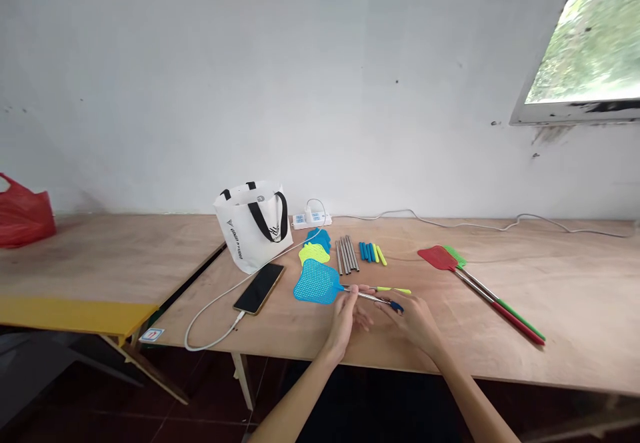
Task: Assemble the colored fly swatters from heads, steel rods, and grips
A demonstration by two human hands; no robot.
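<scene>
A blue fly swatter [317,283] is held low over the table, its mesh head pointing left. My left hand [346,316] is closed around its metal rod just right of the head. At the rod's other end, the fingers of my right hand [413,317] grip the dark blue handle [396,306]. Behind the rod lies a yellow-green handle [394,289] with a thin metal rod, partly hidden by my hands. Farther back are yellow-green mesh heads [314,252], blue mesh heads [320,237], several metal tubes [347,255] and several blue and yellow-green grips [370,253].
A red swatter [440,257] and a green swatter [456,254] lie to the right. On the left, a phone [259,288] is plugged into a white cable [200,326]. A white bag [250,236] stands beside a power strip [311,220]. A red bag [25,215] sits far left.
</scene>
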